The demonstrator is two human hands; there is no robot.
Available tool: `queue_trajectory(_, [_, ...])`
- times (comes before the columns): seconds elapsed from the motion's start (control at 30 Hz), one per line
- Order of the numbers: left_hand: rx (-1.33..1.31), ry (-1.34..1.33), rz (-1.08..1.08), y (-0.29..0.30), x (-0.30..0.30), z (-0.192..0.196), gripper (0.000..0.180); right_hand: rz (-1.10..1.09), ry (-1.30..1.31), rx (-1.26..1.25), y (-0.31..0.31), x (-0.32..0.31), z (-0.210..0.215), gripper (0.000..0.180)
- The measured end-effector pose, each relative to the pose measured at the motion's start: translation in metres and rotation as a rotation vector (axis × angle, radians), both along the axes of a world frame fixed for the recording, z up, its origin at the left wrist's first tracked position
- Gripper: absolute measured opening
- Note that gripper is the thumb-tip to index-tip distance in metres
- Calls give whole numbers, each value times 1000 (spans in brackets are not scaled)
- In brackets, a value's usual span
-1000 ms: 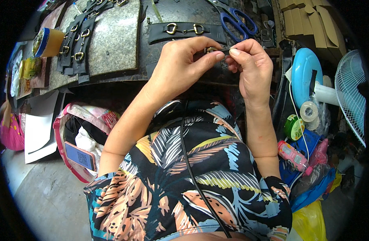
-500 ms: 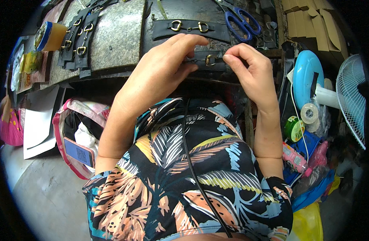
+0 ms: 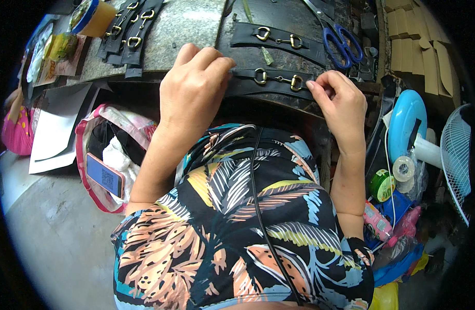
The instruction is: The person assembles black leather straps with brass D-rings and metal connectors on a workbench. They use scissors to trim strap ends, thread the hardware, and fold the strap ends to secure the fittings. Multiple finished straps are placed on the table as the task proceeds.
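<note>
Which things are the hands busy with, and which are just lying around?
Busy with: left hand, right hand, black strap with gold buckle.
Lying about: second strap, blue scissors, pile of straps, phone, tape roll, fan.

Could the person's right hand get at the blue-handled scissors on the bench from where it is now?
Probably yes. The right hand pinches the near strap's end, and the blue-handled scissors lie just beyond it in the open; only a second strap lies beside them.

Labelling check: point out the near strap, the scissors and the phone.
near strap [image 3: 276, 80], head view, chain between its two brass rings
scissors [image 3: 342, 45], head view, blue handle loops
phone [image 3: 104, 175], head view, middle of its back
</note>
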State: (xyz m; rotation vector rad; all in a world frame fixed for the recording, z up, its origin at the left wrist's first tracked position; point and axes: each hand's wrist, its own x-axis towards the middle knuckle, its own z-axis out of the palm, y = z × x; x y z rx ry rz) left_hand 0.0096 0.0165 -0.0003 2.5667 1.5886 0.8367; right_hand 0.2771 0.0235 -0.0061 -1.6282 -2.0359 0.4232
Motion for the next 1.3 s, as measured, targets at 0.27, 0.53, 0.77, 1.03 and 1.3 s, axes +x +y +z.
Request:
queue_trajectory(0.27, [46,-31,5,0,10,-20,18,-28,46,-30,3,5,-7,17])
queue_trajectory(0.53, [14,-48,-36,0,6,-17,18,-5,113,169,-1,-9,0,18])
queue_trajectory(0.77, [-82,-212,-120,-4,7,-12,20,358,36,282,5,-56,-3,25])
queue_trajectory(1.03, [-489,-723,73,-7,12,-7,14,338,198,385,21,-55,-8,15])
queue_trajectory(1.3, [-1002,-1160,-36,3,12,-13,22,370,169,541,19,-53,-16,22])
